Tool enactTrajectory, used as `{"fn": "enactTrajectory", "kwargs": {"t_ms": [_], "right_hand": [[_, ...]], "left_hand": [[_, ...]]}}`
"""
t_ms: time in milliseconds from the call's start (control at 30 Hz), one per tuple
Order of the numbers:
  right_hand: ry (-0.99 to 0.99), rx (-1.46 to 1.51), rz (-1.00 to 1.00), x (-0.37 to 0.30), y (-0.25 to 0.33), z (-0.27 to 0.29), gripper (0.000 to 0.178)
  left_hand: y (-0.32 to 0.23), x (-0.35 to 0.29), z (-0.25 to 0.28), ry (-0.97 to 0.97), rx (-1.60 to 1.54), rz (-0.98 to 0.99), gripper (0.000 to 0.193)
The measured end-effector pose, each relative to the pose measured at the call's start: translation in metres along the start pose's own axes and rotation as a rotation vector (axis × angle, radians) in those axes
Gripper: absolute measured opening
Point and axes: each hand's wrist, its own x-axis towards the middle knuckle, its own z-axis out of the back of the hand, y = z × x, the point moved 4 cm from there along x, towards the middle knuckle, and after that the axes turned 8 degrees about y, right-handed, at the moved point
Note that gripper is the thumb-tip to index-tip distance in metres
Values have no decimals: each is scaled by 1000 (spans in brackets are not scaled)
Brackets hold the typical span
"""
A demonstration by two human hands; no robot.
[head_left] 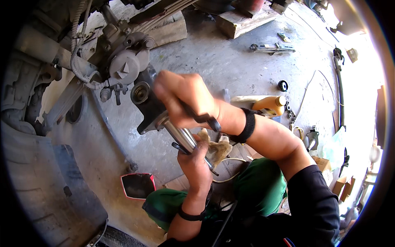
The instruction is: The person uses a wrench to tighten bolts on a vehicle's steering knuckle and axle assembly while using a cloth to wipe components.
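A shiny steel spindle (pixel 181 134) slants out from a dark metal bracket (pixel 151 110) under a vehicle. My left hand (pixel 195 168) is closed around the spindle's near end. A thin dark piece (pixel 180 147) sticks out beside those fingers; its kind is unclear. Higher up, at the bracket, my right hand (pixel 187 99) is closed and blurred by motion. From its heel side juts the rounded end of a dark metal tool (pixel 212 123), perhaps a wrench; the rest is hidden. A dirty tan rag (pixel 220 150) lies just right of my left hand.
A round brake chamber (pixel 124 67) with hoses sits left of the bracket. Wooden blocks (pixel 166 31) stand behind. On the concrete floor are a yellow bottle (pixel 269 105), a black ring (pixel 282 85), a metal tool (pixel 273 48) and a red-edged black tray (pixel 138 186). A curved grey panel (pixel 37 177) fills the left.
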Motion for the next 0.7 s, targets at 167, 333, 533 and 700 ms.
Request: {"fn": "enactTrajectory", "kwargs": {"t_ms": [167, 333, 533, 700], "right_hand": [[263, -250, -311, 90, -11, -7, 17], [731, -365, -579, 140, -50, -15, 24], [332, -666, -182, 102, -44, 24, 29], [-42, -22, -161, 30, -14, 42, 26]], "left_hand": [[1, -7, 7, -39, 33, 51, 21], [8, -1, 8, 12, 28, 37, 20], [5, 0, 7, 6, 5, 51, 18], [4, 1, 3, -22, 27, 12, 18]]}}
